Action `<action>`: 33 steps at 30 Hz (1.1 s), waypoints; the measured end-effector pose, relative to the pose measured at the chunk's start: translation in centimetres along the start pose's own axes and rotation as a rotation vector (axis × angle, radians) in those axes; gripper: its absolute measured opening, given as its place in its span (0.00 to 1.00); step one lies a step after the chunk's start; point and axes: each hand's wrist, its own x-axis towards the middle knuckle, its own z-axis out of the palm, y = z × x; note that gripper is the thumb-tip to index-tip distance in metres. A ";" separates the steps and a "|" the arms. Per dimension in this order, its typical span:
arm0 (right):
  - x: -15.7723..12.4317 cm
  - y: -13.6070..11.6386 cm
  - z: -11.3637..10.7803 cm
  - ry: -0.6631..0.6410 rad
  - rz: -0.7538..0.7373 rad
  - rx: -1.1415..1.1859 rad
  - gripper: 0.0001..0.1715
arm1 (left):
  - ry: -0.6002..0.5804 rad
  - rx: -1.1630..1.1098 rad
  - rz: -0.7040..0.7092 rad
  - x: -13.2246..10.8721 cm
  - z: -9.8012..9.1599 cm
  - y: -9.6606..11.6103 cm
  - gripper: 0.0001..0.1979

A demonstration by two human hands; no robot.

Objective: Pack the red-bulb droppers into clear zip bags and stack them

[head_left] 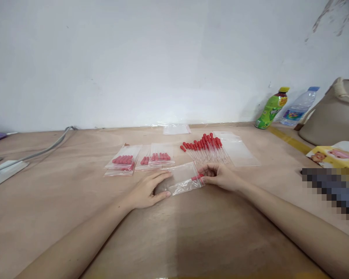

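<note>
My left hand (151,190) has its thumb and fingers around the far-left end of a clear zip bag (180,181), which lies slanted in front of me. At the bag's right end, my right hand (218,177) pinches a dropper by its red bulb (198,177), whose thin clear tube reaches into the bag. Just behind, loose red-bulbed droppers (203,144) lie fanned out on the table. To the left rest filled zip bags of droppers, one stack (123,159) beside another (160,156). The fingertips of my right hand partly cover the bag's edge.
Flat zip bags (241,149) lie right of the droppers, with more (177,129) by the wall. Farther right are a green bottle (272,110), a water bottle (300,108), a beige bag (331,112) and a yellow packet (337,155). A grey cable (50,147) runs along the left.
</note>
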 end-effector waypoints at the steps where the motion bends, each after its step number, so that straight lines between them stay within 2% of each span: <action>1: 0.1 0.0 0.3 0.026 0.032 0.052 0.21 | 0.003 -0.001 0.002 0.0 0.0 0.0 0.25; 4: 0.2 0.0 1.0 0.003 0.045 0.118 0.20 | 0.017 0.004 0.014 0.1 0.1 -0.1 0.25; 9: 0.1 -0.1 1.4 -0.172 0.031 0.285 0.18 | 0.008 0.017 0.010 0.1 0.1 -0.1 0.25; 12: 0.2 0.1 0.9 -0.170 0.011 0.314 0.17 | 0.007 0.007 0.010 0.1 0.0 -0.1 0.25; 16: 0.5 0.4 0.3 -0.214 0.033 0.194 0.15 | 0.000 -0.032 0.069 0.1 0.2 -0.2 0.25; 19: 0.4 0.2 0.5 -0.210 -0.079 -0.003 0.14 | -0.003 -0.061 0.099 0.1 0.4 -0.2 0.24; 23: 0.1 -1.0 0.6 -0.274 -0.247 -0.222 0.22 | 0.009 -0.074 0.104 0.2 0.3 -0.1 0.24; 26: 0.1 -1.5 -0.1 -0.330 -0.233 -0.255 0.24 | -0.009 -0.068 0.096 0.2 0.3 -0.2 0.23; 28: 0.3 -1.4 -0.8 -0.286 -0.181 -0.259 0.25 | -0.028 -0.050 0.080 0.1 0.3 -0.3 0.23; 29: 0.5 -1.2 -1.1 -0.224 -0.145 -0.266 0.24 | -0.038 -0.037 0.074 0.1 0.3 -0.4 0.23; 33: 2.2 -1.0 -1.6 0.202 -0.048 -0.390 0.12 | -0.096 0.027 0.088 0.1 0.2 -0.5 0.22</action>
